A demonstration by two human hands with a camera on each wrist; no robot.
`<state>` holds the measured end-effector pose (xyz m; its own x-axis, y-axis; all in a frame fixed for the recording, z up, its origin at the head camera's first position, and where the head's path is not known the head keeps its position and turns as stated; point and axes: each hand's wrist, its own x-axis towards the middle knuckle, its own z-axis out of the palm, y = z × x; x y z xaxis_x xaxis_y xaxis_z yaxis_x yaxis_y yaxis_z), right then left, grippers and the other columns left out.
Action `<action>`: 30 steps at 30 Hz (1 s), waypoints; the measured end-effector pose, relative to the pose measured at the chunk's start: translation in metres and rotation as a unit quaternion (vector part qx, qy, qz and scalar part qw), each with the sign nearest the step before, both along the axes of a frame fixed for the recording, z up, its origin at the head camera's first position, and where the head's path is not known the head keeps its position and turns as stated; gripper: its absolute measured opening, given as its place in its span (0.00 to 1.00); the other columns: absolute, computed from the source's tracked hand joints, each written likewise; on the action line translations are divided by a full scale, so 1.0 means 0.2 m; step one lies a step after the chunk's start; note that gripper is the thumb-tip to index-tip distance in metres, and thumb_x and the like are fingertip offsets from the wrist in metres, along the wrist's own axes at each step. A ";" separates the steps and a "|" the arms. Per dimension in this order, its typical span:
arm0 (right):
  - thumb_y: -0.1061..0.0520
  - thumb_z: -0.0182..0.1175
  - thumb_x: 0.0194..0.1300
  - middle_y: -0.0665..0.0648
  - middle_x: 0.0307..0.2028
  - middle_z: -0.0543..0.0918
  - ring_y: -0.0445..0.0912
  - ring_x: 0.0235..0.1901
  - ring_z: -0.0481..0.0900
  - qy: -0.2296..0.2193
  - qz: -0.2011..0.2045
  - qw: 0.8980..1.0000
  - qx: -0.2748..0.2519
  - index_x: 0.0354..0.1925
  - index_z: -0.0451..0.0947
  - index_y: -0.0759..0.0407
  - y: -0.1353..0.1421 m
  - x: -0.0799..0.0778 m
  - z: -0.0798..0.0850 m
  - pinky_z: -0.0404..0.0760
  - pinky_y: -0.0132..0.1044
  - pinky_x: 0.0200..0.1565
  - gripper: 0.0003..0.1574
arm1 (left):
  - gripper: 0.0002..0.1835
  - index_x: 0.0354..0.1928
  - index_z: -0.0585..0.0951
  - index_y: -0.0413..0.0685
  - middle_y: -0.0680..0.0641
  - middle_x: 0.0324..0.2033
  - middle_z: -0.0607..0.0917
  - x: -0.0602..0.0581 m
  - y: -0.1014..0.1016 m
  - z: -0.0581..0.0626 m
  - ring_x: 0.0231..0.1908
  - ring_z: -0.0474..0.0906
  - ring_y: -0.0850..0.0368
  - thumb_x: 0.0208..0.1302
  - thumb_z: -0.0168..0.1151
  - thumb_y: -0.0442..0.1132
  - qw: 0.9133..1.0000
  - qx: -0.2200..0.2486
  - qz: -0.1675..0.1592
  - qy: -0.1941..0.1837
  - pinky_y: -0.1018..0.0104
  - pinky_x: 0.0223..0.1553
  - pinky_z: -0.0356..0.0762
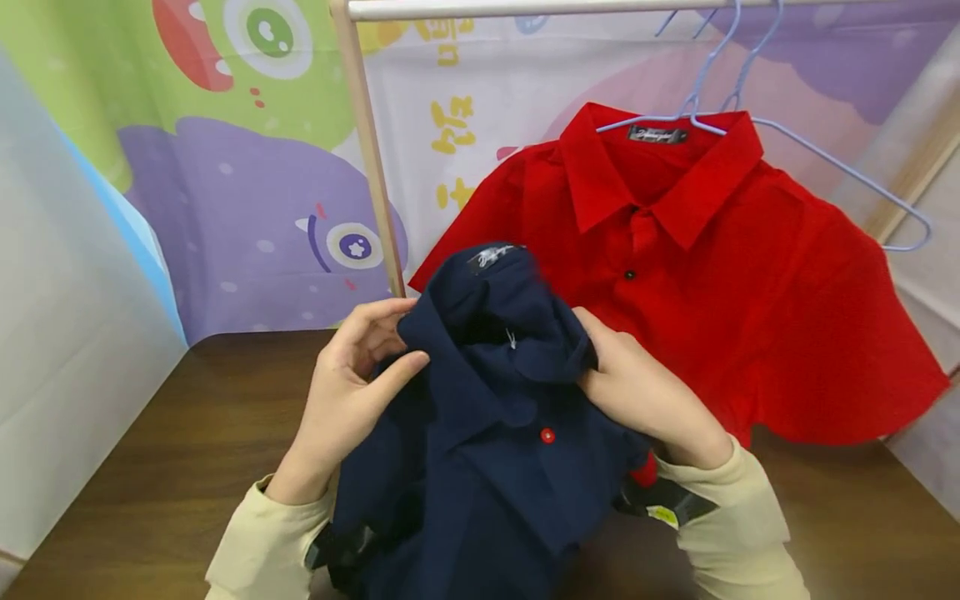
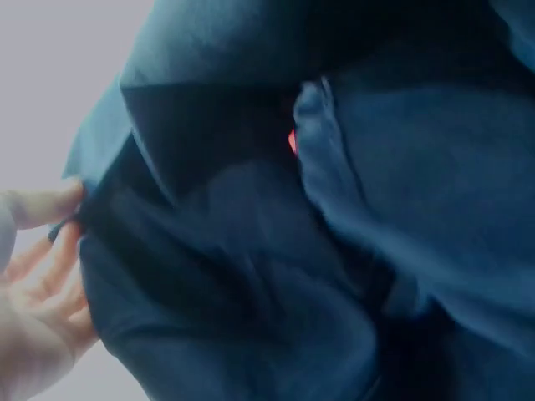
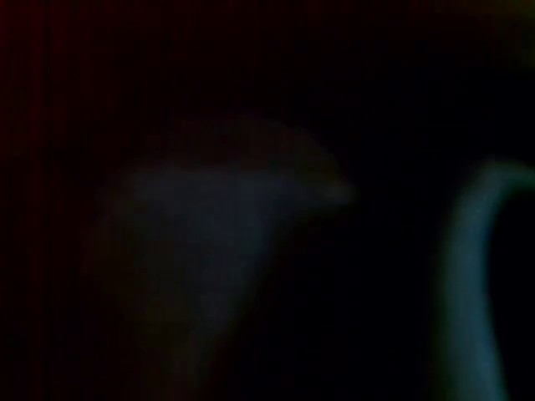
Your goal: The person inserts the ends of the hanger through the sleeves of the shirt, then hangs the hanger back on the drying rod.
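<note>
A navy shirt point(image 1: 487, 475) with a red button point(image 1: 547, 435) is held up in front of me, its collar spread and the neck label showing inside. My left hand point(image 1: 348, 392) pinches the collar's left edge between thumb and fingers. In the left wrist view, that same hand point(image 2: 46, 284) grips a fold of the dark cloth point(image 2: 251, 225). My right hand point(image 1: 637, 387) holds the collar's right side, with its fingertips hidden by cloth. The right wrist view is almost black, showing only dim, blurred shapes.
Behind hangs a red short-sleeved shirt point(image 1: 817, 333) on a pale blue hanger point(image 1: 652, 119). Another blue hanger point(image 1: 840, 160) hangs beside it from the rack's light rail point(image 1: 525, 8). Below lies a brown wooden tabletop point(image 1: 217, 433); a cartoon cloth point(image 1: 247, 183) covers the back.
</note>
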<state>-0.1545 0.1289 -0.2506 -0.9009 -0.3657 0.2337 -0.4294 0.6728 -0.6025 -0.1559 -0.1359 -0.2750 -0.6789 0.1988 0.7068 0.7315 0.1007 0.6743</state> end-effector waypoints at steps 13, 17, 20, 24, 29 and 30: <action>0.64 0.51 0.59 0.57 0.45 0.78 0.50 0.41 0.77 0.041 -0.064 0.996 0.041 0.56 0.63 0.51 0.23 0.13 0.15 0.73 0.51 0.46 0.26 | 0.19 0.49 0.75 0.35 0.52 0.31 0.80 0.00 0.04 0.12 0.22 0.70 0.61 0.52 0.60 0.22 0.990 0.132 0.013 0.039 0.76 0.25 0.69; 0.64 0.53 0.58 0.57 0.43 0.80 0.49 0.39 0.79 0.072 -0.059 0.994 0.052 0.57 0.62 0.51 0.23 0.14 0.13 0.74 0.51 0.45 0.28 | 0.19 0.49 0.76 0.35 0.51 0.32 0.79 0.00 0.04 0.12 0.22 0.70 0.61 0.52 0.59 0.21 0.990 0.138 0.012 0.033 0.76 0.26 0.68; 0.64 0.53 0.58 0.56 0.41 0.81 0.47 0.37 0.79 0.082 -0.046 0.994 0.065 0.57 0.63 0.52 0.21 0.11 0.07 0.75 0.49 0.44 0.28 | 0.19 0.49 0.76 0.37 0.50 0.37 0.77 -0.01 0.03 0.10 0.24 0.70 0.62 0.53 0.57 0.20 0.992 0.127 0.010 0.012 0.76 0.28 0.68; 0.64 0.52 0.57 0.55 0.39 0.81 0.45 0.36 0.79 0.056 -0.034 0.995 0.074 0.56 0.64 0.53 0.20 0.04 -0.04 0.76 0.46 0.44 0.28 | 0.19 0.51 0.72 0.40 0.47 0.44 0.76 -0.05 0.01 0.04 0.24 0.67 0.61 0.57 0.55 0.21 0.998 0.059 0.016 -0.031 0.74 0.28 0.65; 0.64 0.51 0.56 0.59 0.39 0.81 0.49 0.35 0.79 0.035 -0.046 0.994 0.091 0.56 0.64 0.58 0.18 -0.07 -0.15 0.76 0.49 0.42 0.27 | 0.18 0.53 0.67 0.46 0.45 0.49 0.78 -0.11 -0.01 -0.04 0.28 0.66 0.58 0.62 0.54 0.30 0.990 -0.103 0.071 -0.064 0.71 0.29 0.64; 0.64 0.50 0.56 0.60 0.39 0.81 0.50 0.36 0.80 0.034 -0.051 0.994 0.095 0.56 0.64 0.58 0.17 -0.08 -0.17 0.76 0.49 0.42 0.27 | 0.18 0.54 0.67 0.48 0.46 0.50 0.79 -0.13 -0.01 -0.05 0.30 0.67 0.58 0.62 0.55 0.32 0.987 -0.123 0.077 -0.072 0.71 0.31 0.65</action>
<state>-0.1709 0.1624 -0.2849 -0.9198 -0.3175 0.2304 -0.3891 0.8136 -0.4321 -0.1816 -0.1374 -0.2855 -0.8047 0.2389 0.5436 0.5927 0.3777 0.7114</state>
